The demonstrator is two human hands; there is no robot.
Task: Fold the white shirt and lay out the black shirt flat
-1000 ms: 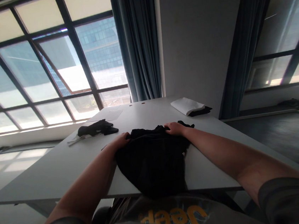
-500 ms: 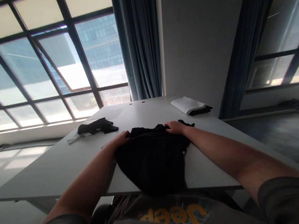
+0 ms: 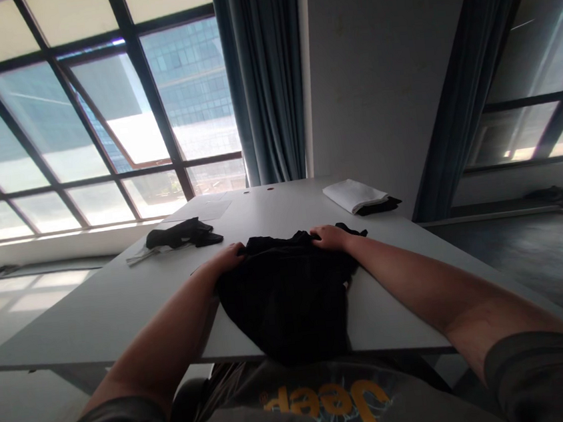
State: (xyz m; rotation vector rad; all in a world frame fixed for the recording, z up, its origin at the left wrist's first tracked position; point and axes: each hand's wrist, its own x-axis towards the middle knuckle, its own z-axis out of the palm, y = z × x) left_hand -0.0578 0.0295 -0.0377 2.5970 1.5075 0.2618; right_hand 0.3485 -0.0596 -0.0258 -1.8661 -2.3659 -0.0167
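A black cloth garment (image 3: 285, 298) lies before me, its near end reaching the table's front edge; its exact kind is hard to make out. At its far left corner, my left hand (image 3: 230, 255) has its fingers closed on the fabric. My right hand (image 3: 329, 237) grips the far edge toward the right, with a bit of black cloth showing beyond the wrist. The fingertips of both hands are partly hidden in the dark folds.
On the white table (image 3: 162, 317), a crumpled black and white cloth pile (image 3: 183, 235) lies at the left. A folded white cloth (image 3: 355, 195) with black fabric under it rests at the back right. Blue curtains (image 3: 267, 78) hang beyond the table.
Both hands keep their hold on the black garment with hardly any movement. The view has shifted very slightly.
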